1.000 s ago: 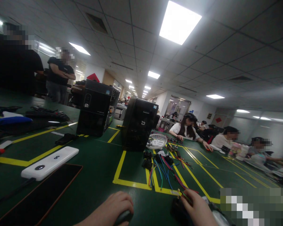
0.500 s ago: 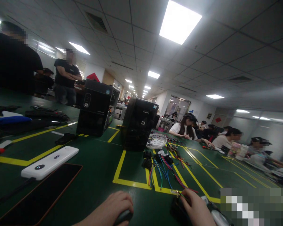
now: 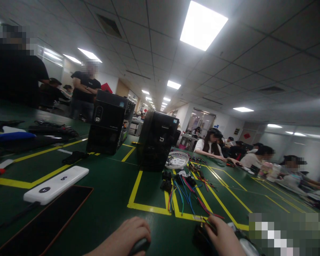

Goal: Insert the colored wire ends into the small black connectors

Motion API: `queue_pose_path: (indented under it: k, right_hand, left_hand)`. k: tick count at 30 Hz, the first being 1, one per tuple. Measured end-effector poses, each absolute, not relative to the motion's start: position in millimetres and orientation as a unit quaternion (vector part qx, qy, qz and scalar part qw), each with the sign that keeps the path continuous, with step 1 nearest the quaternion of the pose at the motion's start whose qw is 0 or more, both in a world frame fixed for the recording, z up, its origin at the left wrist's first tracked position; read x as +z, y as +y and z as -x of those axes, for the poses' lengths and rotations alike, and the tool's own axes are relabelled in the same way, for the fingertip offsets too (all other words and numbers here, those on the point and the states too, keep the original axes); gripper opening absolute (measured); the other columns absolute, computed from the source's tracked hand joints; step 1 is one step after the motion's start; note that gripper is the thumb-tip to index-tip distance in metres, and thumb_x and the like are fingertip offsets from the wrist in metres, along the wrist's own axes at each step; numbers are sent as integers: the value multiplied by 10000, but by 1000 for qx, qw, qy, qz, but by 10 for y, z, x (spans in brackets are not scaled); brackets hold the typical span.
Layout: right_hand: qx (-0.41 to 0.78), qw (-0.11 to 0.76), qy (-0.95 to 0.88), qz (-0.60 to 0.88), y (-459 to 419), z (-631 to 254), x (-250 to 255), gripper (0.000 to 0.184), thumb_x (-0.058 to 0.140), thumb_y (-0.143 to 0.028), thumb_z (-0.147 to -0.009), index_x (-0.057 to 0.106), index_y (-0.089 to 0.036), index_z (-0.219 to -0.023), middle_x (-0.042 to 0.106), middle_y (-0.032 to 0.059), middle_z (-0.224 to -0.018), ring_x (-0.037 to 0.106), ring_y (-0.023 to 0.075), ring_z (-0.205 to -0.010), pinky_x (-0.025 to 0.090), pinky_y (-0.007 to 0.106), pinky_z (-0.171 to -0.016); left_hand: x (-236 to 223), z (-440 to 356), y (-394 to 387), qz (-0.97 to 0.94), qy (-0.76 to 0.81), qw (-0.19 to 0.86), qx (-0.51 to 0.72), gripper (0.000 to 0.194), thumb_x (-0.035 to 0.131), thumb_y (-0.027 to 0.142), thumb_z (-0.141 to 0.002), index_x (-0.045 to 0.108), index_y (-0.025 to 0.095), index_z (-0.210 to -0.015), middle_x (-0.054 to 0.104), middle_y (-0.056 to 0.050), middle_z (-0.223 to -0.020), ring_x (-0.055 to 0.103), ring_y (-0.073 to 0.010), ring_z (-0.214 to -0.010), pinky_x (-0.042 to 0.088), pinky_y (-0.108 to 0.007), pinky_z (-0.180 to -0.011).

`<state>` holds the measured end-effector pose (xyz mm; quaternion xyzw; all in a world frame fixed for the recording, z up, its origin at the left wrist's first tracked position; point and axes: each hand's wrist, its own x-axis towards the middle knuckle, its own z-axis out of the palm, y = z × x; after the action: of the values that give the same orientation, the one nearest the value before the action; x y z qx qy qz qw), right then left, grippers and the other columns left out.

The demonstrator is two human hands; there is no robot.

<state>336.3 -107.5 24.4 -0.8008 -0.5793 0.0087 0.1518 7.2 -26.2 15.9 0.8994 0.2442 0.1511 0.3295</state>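
My left hand [image 3: 132, 233] is low in the middle, its fingers curled round a dark, rounded object [image 3: 140, 245] that is mostly hidden by the hand. To its right, my right hand [image 3: 220, 233] pinches a thin green-yellow wire [image 3: 208, 222] between thumb and fingers. Beneath and beside those fingertips is a black object [image 3: 200, 237], too dark to name. Just beyond my right hand, a bundle of loose coloured wires [image 3: 185, 193] with black connectors [image 3: 166, 181] lies across yellow tape lines on the green table [image 3: 109, 217].
Two black computer cases [image 3: 106, 124] stand upright farther back. A white basket [image 3: 176, 160] sits beside the nearer one. At left lie a white power bank [image 3: 56, 185] with a cable and a dark phone [image 3: 46, 220]. Several people sit along the right; two stand at left.
The standing person with folded arms has shifted right. My right fingertips have moved slightly at the wire. My left hand stays in place.
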Motion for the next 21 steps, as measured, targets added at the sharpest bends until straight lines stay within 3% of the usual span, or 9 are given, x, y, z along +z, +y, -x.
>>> queue_pose_path:
  k: [13, 21]
  right_hand:
    - [-31, 124, -590, 797, -1088, -3274, 278, 142, 407, -161, -854, 512, -212, -773, 654, 68, -859, 624, 204, -834, 426, 296, -741]
    - [-41, 46, -607, 792, -1104, -3081, 452, 264, 391, -57, -845, 617, -189, -810, 663, 72, -917, 638, 198, -869, 432, 289, -768]
  left_hand:
    - [131, -79, -252, -898, 245, 330, 161, 311, 654, 93, -794, 633, 279, -1042, 585, 6, -1189, 507, -218, -1124, 366, -336, -990]
    - [96, -78, -219, -895, 239, 336, 170, 318, 647, 111, -776, 622, 287, -1040, 585, 8, -1177, 512, -226, -1104, 371, -344, -974]
